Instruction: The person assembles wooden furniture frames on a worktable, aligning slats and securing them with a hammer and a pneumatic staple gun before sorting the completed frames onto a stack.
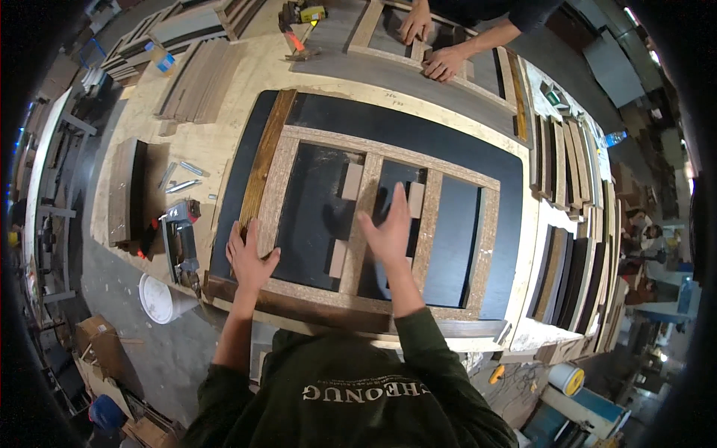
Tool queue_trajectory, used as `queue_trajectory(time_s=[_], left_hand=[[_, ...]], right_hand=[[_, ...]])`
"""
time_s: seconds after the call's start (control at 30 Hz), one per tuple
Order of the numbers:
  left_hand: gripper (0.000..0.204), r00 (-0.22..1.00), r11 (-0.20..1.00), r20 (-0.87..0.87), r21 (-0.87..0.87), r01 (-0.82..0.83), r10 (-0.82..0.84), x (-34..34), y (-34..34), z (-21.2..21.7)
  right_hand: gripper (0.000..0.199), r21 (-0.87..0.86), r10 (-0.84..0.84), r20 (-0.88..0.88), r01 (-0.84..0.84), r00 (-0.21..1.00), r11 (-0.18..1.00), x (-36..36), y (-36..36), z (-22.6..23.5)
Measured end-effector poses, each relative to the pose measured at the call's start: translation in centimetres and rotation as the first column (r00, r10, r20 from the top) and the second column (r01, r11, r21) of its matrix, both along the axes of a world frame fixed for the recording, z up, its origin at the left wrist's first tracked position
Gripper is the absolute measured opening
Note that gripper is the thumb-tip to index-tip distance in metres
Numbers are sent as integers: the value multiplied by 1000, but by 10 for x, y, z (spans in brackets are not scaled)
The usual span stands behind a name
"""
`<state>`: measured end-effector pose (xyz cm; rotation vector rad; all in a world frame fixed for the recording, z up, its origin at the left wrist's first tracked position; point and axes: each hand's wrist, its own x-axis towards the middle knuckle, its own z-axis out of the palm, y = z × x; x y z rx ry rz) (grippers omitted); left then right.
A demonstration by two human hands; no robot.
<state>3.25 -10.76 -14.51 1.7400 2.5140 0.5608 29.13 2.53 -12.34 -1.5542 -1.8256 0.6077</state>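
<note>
A wooden frame of pale particle-board strips (489, 231) lies on a black board (403, 116) in front of me. My left hand (252, 257) rests spread at the frame's near-left corner, next to the brown wooden rail (267, 160) along the left side. Over the middle of the frame is my right hand (390, 228), fingers stretched and thumb apart, holding nothing; whether it touches the strip below cannot be told. Small wooden blocks (352, 181) sit against the inner strips. A darker rail (321, 310) runs along the near edge.
A nail gun (181, 235) and metal staple strips (187, 184) lie at the left. Stacked wooden strips (196, 86) stand farther back; more strips (571, 276) fill the right. Across the table, a co-worker's hands (446, 63) touch another frame near a hammer (295, 41).
</note>
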Motion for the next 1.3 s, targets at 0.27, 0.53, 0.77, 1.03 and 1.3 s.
queue_trajectory(time_s=[0.27,0.53,0.77,1.03,1.3], left_hand=[[62,934,985,346,166,35,-91,-60,35,21],[37,922,817,238,562,127,-307,-123,296,7],[42,972,901,-43,368,230,-231,-146,495,-50],[53,894,865,10,-246,437,-448,-157,563,-65],[41,780,743,123,-244,623,-614,-165,481,-1]], right_hand=[[111,-148,-154,322,210,934,966,-59,33,-33],[111,-187,-161,451,270,878,944,-59,31,-29],[105,-212,-133,445,249,886,945,-68,35,-18],[105,-204,-131,487,258,863,944,-68,37,-17],[105,-175,-153,403,240,902,955,-60,34,-19]])
